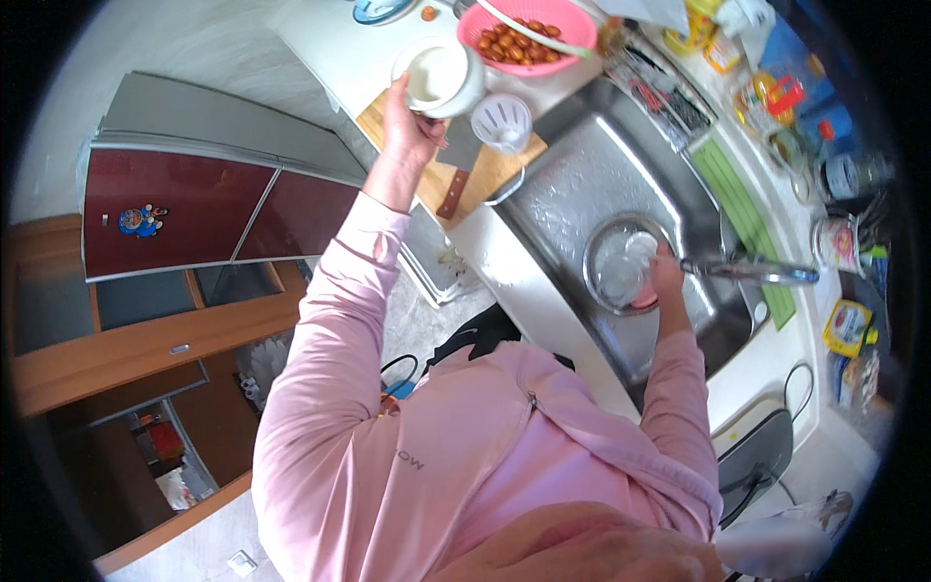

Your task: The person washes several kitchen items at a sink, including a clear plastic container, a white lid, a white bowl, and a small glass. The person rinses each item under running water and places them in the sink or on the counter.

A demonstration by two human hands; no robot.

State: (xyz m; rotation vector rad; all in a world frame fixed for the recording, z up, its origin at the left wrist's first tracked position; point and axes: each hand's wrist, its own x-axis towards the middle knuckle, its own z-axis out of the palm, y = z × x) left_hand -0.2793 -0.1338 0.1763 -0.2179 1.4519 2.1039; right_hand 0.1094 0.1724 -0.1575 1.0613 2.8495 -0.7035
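Note:
My left hand (412,120) holds a white round pot (465,86) by its rim, thumb inside the edge, above the wooden cutting board (484,190). Under the pot, on the board, lies a cleaver (457,174) with a brown riveted handle. Beside it stands a white slotted plastic holder (502,122). My right hand (665,275) reaches down at the right edge of a round metal basin (590,280) in the stainless steel sink (574,156). Water, a whitish round thing (641,246) and something pink (644,297) show there. My right fingertips are hidden, so their grip is unclear.
The faucet (756,270) extends over the sink near my right wrist. A pink colander (473,22) of reddish-brown fruit stands behind the pot. A green mat (749,218), bottles and a yellow pack (848,327) line the far side. A refrigerator (174,196) stands at left.

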